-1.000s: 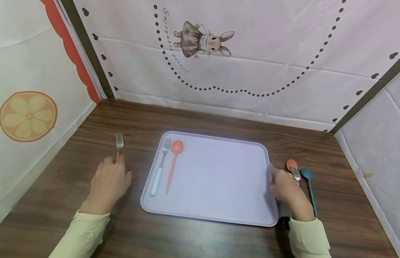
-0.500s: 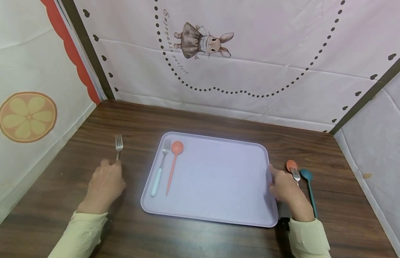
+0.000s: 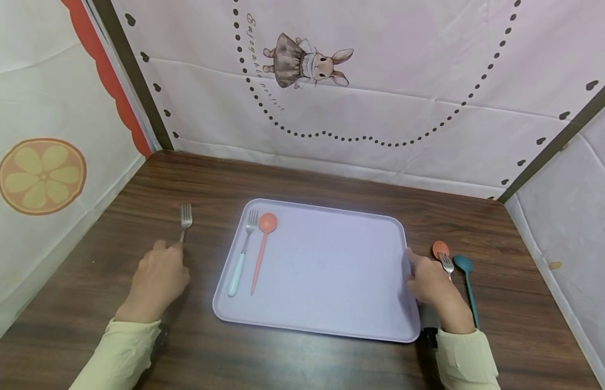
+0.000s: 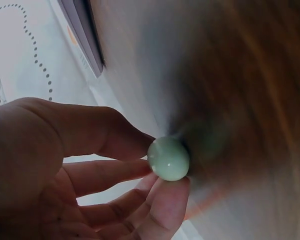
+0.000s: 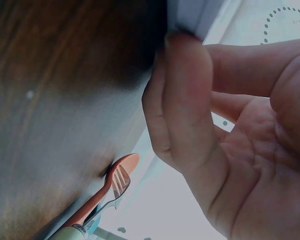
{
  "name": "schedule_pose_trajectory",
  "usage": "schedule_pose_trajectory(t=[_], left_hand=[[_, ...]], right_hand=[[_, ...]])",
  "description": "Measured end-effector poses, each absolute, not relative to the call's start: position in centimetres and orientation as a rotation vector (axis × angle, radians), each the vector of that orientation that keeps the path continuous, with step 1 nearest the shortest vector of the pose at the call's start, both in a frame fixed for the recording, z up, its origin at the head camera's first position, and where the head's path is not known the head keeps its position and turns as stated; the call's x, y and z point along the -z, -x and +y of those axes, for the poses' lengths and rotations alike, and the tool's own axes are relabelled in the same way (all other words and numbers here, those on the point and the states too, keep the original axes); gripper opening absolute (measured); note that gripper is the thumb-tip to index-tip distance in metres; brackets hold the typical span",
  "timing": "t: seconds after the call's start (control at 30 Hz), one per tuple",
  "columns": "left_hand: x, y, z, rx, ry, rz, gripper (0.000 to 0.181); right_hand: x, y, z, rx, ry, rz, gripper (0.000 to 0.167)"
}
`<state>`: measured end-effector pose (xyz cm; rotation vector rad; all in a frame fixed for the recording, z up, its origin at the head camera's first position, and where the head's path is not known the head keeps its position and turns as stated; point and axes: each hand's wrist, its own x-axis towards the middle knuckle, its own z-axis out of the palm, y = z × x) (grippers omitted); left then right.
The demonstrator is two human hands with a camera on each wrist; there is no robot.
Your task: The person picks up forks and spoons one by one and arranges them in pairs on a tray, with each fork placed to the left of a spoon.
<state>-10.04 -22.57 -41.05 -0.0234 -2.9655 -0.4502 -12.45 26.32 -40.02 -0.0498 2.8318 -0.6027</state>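
Observation:
My left hand (image 3: 158, 279) pinches a fork (image 3: 186, 216) by its handle, left of the tray. Silver tines point away from me in the head view. The rounded pale green handle end (image 4: 169, 159) shows between thumb and fingers in the left wrist view. At its right edge, a lilac tray (image 3: 332, 265) is held by my right hand (image 3: 431, 284), thumb and fingers at the rim. On the tray's left side lie another fork (image 3: 237, 271), with a pale blue-green handle, and a coral spoon (image 3: 261, 254), side by side.
Right of my right hand lie an orange spoon (image 3: 441, 248), a fork (image 3: 446, 262) overlapping it and a teal spoon (image 3: 469, 287). The wooden table (image 3: 302, 184) meets a printed cloth wall (image 3: 405, 65) at the back, with cloth walls on both sides too.
My left hand has drawn slightly back and left, its fingers now gathered on the fork's handle. The fork's tines have swung a little to the right. Right hand and tray stay put.

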Motion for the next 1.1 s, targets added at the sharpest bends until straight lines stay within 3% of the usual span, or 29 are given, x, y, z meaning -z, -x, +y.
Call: schedule_pose_trajectory(t=[1.1], left_hand=[[39.2,10.1,-19.3,0.522,0.124,-2.957,0.035]], right_hand=[[40.0,12.5,26.3,0.627,0.027,2.827,0.065]])
